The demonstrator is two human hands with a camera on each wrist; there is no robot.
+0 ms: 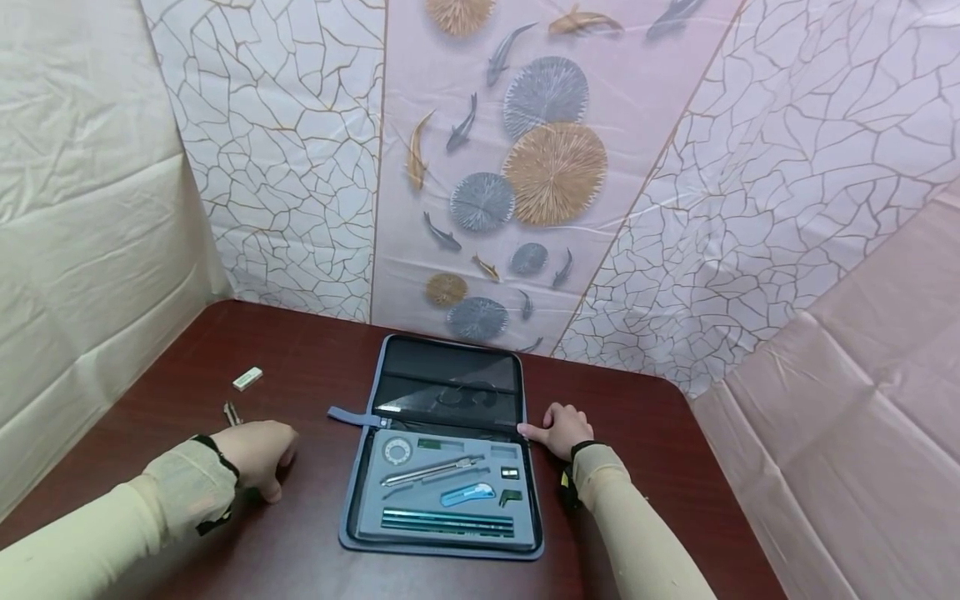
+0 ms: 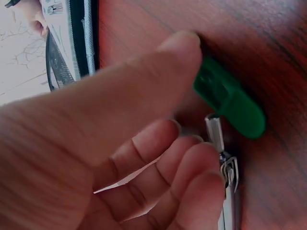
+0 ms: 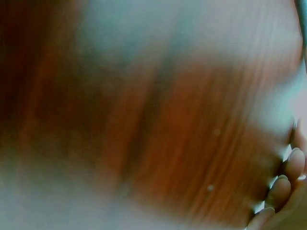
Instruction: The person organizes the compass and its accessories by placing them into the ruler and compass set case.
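Observation:
My left hand (image 1: pixel 257 454) is low over the left of the table, thumb apart from its loosely bent fingers. In the left wrist view the thumb tip is right beside a green plastic piece (image 2: pixel 244 112), and the fingertips are by a metal drawing compass (image 2: pixel 229 191). The compass's end (image 1: pixel 232 412) also shows past that hand in the head view. My right hand (image 1: pixel 566 429) rests by an open zip case (image 1: pixel 347 533), its thumb at the case's right edge near the fold. The right wrist view shows mostly blurred tabletop and fingertips (image 3: pixel 292 163).
In the case's grey tray (image 1: pixel 371 492) lie a round white ring (image 1: pixel 397 451), a metal divider-like tool (image 1: pixel 431 472), a light blue cutter (image 1: pixel 467 494), a sharpener (image 1: pixel 510 472) and green pencils (image 1: pixel 447 523). A white eraser (image 1: pixel 247 378) lies at the back left. Patterned cloth hangs behind.

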